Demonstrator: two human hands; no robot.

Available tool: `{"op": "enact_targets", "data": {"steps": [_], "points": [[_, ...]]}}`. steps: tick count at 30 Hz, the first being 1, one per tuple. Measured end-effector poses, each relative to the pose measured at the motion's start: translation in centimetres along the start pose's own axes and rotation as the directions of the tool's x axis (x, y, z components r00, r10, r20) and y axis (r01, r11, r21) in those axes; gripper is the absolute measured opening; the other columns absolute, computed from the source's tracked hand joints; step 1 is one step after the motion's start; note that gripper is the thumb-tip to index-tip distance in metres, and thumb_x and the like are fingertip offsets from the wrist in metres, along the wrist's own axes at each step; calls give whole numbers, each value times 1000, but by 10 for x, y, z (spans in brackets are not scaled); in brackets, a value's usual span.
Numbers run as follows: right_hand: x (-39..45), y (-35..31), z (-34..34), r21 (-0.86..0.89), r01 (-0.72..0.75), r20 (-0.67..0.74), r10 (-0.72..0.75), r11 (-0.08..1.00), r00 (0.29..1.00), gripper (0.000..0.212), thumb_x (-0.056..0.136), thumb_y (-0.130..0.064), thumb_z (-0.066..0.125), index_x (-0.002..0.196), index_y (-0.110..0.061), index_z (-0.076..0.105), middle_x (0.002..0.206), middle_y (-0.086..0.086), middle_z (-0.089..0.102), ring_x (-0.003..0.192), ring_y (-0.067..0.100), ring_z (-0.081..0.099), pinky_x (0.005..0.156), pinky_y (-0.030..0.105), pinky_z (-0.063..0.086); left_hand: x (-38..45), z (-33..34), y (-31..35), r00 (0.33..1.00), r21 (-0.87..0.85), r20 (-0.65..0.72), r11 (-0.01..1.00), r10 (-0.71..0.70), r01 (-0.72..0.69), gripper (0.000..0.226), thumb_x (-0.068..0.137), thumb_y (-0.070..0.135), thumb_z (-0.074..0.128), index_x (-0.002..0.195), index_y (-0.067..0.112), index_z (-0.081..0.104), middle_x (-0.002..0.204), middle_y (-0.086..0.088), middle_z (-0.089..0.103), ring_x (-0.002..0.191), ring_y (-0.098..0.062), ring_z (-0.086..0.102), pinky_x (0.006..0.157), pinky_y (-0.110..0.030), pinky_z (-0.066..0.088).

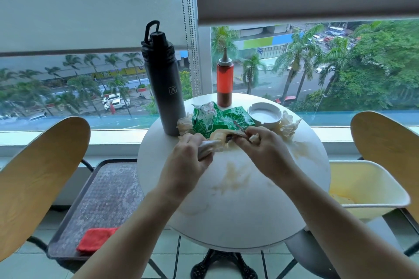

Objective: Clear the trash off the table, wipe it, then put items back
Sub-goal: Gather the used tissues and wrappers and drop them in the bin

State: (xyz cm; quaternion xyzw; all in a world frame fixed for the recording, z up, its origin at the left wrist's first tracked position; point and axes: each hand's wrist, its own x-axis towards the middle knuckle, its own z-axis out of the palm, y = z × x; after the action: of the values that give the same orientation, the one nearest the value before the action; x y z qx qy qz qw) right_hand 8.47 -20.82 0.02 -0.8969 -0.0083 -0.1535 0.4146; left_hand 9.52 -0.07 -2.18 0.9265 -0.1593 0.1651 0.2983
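Note:
A round white table (233, 215) carries brownish smears. On its far half lie a crumpled green wrapper (215, 118) and crumpled tissues, one at the left (183, 125) and one at the right (289, 125). My left hand (190, 154) grips a wad of pale wrapper or tissue. My right hand (260, 147) pinches another scrap of crumpled tissue beside it, just in front of the green wrapper. A black water bottle (164, 88), a red sauce bottle (225, 81) and a white ashtray (265, 115) stand at the back of the table.
A cream plastic bin (371, 188) sits on the chair at the right. A dark tray (99, 204) with a red cloth (96, 240) lies on the chair at the left. Wooden chair backs (38, 176) flank the table. A window is right behind.

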Motion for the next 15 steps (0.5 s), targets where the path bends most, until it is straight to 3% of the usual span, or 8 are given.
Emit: {"op": "enact_targets", "data": {"steps": [4,6,10,13,15], "points": [[-2,-12,-5,292,-136,84,116,947,990,18,87,-15,66,72,-5,65,59,4,47,54,13,39,52,29,30,-2,-4,1,1000,-58,-13,998,13,-14,16,86,27,74,90,19,61,84,2,59,72,-16,53,63,-27,39],[-2,-16,-7,359,-181,127,145,916,981,22,87,-12,64,65,-8,65,57,8,52,55,16,43,51,27,32,-3,-6,3,1000,-90,-16,996,16,-17,15,86,25,74,89,20,61,80,3,62,71,-16,56,63,-31,46],[-2,-23,-7,433,-211,175,148,876,973,30,89,-8,62,68,12,53,62,20,52,56,20,44,45,23,34,-5,-11,9,1000,-165,2,986,30,-30,14,85,20,75,91,20,63,78,3,65,70,-16,62,64,-39,53],[-3,-27,-6,479,-189,150,132,857,980,27,91,-7,60,66,3,57,59,17,50,54,19,42,42,20,33,-8,-15,14,999,-251,36,968,2,8,21,84,16,77,98,21,63,79,4,68,65,-7,67,61,-36,58],[-4,-29,-6,494,-170,134,119,853,984,25,91,-7,59,67,-3,58,58,15,49,54,19,44,43,21,34,-9,-17,17,998,-311,65,950,-8,28,34,83,16,80,112,24,63,84,3,71,65,-5,70,62,-34,61]]}}
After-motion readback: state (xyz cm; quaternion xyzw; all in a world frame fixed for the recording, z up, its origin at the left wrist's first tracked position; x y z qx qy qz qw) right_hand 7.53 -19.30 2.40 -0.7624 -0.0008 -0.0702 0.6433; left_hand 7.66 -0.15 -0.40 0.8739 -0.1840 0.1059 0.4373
